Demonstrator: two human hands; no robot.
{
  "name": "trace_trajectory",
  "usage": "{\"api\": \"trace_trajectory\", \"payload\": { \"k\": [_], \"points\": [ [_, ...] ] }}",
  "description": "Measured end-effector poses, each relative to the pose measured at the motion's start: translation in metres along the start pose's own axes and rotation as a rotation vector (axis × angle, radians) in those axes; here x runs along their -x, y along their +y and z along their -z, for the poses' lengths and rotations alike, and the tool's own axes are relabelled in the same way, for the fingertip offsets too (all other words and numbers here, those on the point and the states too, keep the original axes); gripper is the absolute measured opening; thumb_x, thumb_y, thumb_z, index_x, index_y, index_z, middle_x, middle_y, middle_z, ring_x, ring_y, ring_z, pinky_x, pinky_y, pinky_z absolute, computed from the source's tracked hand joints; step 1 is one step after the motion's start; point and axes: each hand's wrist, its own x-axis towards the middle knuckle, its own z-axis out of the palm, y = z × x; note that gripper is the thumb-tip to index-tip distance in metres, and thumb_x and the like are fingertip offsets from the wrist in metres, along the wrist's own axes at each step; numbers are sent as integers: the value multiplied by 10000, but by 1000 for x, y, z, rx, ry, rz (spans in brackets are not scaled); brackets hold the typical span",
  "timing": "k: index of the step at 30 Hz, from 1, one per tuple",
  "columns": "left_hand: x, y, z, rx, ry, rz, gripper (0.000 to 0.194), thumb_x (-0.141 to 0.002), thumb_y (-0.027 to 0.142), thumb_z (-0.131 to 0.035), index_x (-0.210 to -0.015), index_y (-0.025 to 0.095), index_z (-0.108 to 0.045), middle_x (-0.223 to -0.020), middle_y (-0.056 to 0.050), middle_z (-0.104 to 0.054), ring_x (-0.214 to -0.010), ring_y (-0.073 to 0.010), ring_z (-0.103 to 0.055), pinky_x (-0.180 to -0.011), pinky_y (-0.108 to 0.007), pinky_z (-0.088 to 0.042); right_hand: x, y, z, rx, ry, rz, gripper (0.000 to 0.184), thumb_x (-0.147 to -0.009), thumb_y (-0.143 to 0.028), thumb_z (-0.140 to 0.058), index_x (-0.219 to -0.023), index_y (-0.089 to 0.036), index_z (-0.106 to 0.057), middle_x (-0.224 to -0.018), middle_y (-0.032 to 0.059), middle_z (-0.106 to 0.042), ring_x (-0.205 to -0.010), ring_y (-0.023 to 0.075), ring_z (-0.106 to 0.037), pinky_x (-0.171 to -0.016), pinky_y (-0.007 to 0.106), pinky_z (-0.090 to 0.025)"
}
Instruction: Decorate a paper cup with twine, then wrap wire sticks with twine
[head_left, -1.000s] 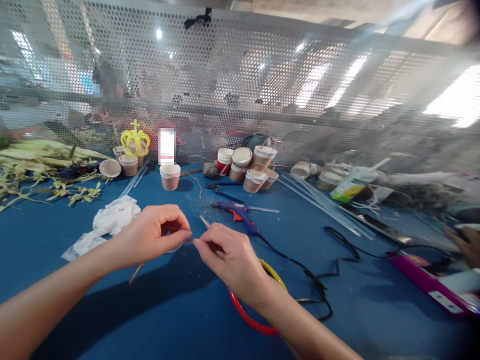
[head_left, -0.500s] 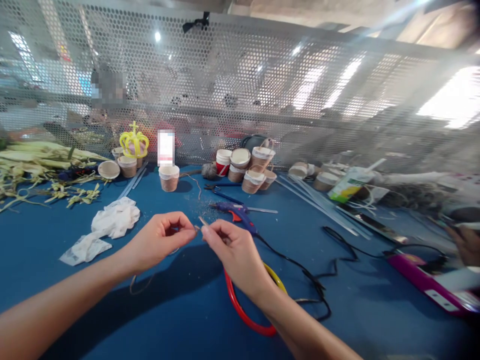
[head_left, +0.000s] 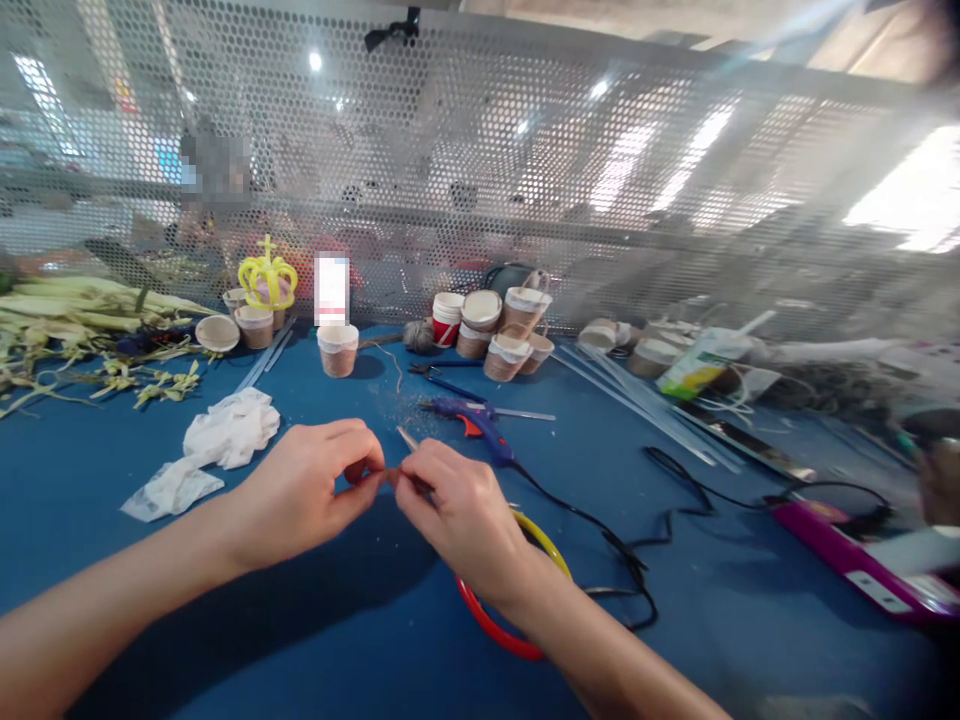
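My left hand (head_left: pixel 311 490) is closed in a pinch on a thin brown strand, seemingly twine (head_left: pixel 389 476), above the blue table. Right against it, my right hand (head_left: pixel 457 510) pinches the same short stretch, so the fingertips nearly meet. A pair of scissors (head_left: pixel 491 625) with red and yellow loop handles lies along my right palm. Its pointed tip sticks out past the fingers, while the hand hides the middle. Just beyond my right hand rests a blue glue gun (head_left: pixel 480 425) with a red trigger and a clear stick in its back.
Behind stand paper cups (head_left: pixel 505 355), a twine ball (head_left: pixel 418 337), pliers (head_left: pixel 442 380) and a lone cup with a phone (head_left: pixel 331 290). Crumpled white cloth (head_left: pixel 232 430) lies left. Glue sticks (head_left: pixel 637 405), a black cord (head_left: pixel 577 520) and a purple power strip (head_left: pixel 847 560) lie right.
My hands have drawn together and turned inward, closing the small gap between the fingertips. The loose loop of strand below my left wrist no longer shows.
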Motion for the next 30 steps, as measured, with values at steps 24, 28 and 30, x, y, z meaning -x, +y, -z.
{"api": "trace_trajectory", "payload": {
  "k": [24,28,30],
  "points": [
    [2,2,-1,29,-88,-45,114,-757,129,-455,-691,149,-546,-637,12,-517,-557,-81,-455,-542,-190,-350,-1,4,-4,-125,22,-175,189,-769,-177,-485,-582,-159,-493,-556,-25,-449,-521,82,-393,-508,203,-316],
    [0,1,6,20,-128,-36,107,-743,126,-461,-668,146,-536,-638,12,-514,-573,-87,-457,-547,-195,-343,-1,1,-2,-107,-81,-18,175,-743,-111,-479,-574,-159,-489,-577,-16,-466,-542,85,-418,-522,201,-326],
    [-3,-3,9,108,-160,46,109,-746,152,-462,-661,146,-531,-626,17,-516,-556,-82,-443,-529,-189,-341,-1,-1,1,-152,-94,22,195,-761,-134,-474,-568,-161,-487,-564,-21,-454,-534,81,-413,-525,200,-332]
  ]
}}
